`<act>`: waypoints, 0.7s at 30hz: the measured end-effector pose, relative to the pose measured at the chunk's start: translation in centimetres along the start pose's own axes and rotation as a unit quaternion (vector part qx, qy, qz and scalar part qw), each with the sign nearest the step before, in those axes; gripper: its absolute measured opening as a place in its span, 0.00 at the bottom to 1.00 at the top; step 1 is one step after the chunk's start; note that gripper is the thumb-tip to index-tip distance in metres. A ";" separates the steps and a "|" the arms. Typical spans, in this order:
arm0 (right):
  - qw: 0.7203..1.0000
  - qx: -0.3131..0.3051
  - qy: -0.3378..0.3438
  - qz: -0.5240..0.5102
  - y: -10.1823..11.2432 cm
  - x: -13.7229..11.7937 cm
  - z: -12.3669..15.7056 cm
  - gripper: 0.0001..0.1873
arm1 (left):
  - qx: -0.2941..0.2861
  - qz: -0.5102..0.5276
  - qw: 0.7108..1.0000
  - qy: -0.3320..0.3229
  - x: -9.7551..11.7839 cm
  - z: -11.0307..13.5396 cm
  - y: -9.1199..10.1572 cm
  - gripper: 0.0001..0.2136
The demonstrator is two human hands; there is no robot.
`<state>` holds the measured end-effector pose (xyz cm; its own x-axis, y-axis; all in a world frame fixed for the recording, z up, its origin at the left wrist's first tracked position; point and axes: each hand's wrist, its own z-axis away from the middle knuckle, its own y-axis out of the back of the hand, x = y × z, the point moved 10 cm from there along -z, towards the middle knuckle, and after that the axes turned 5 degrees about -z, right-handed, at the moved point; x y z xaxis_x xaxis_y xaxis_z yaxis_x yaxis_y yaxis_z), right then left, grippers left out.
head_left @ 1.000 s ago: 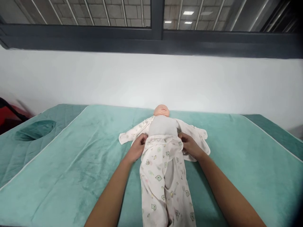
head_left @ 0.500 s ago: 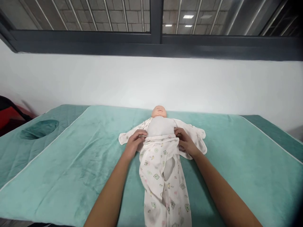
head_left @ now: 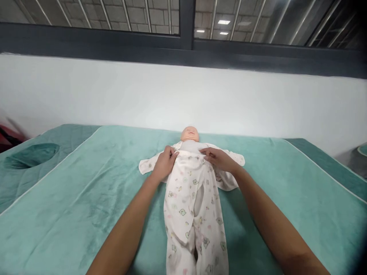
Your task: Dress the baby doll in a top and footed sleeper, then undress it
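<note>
A baby doll (head_left: 189, 133) lies on its back, head towards the wall. Its grey cloth chest (head_left: 191, 146) shows between the halves of a white printed shirt (head_left: 229, 180) spread open at both sides. White baby trousers (head_left: 183, 206) with small printed figures cover its belly and legs, and a slit at the crotch shows grey beneath. My left hand (head_left: 166, 162) pinches the waistband at its left end. At the right end my right hand (head_left: 219, 158) has its thumb and fingers closed on the same waistband.
The doll rests on a green padded bed cover (head_left: 100, 191) with a face hole (head_left: 31, 156) at the left. Beyond stand a white wall (head_left: 143, 91) and a dark-framed barred window (head_left: 186, 53). Something red (head_left: 10, 137) sits at the far left edge.
Both hands have moved up the doll's body, drawing the trouser waistband higher over the grey torso. Less of the chest shows now, and the view has shifted slightly.
</note>
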<state>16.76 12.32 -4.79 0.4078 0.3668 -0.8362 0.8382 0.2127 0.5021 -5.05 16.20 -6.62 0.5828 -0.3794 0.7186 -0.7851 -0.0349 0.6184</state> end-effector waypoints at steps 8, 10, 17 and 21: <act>0.957 0.277 -0.082 -0.021 1.1 4.7 -0.8 0.11 | 0.073 -0.006 0.996 0.058 -1.2 -0.5 -0.5 0.08; 0.950 0.302 -0.056 -0.055 0.8 4.7 -0.3 0.11 | 0.071 0.018 0.996 0.059 -1.7 0.3 -0.3 0.07; 0.983 0.153 -0.096 -0.033 1.9 6.1 -0.1 0.10 | -0.093 0.011 0.993 0.071 -2.8 0.8 -1.3 0.05; 0.977 -0.017 -0.124 -0.173 -0.5 6.9 0.7 0.06 | -0.226 0.103 0.966 0.066 -2.3 1.9 -2.9 0.07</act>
<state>19.42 14.06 -10.92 0.1821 0.0373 -0.9826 0.9305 0.3164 0.1844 -4.45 15.45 -10.66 0.4687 -0.2130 0.8573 -0.7333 0.4473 0.5121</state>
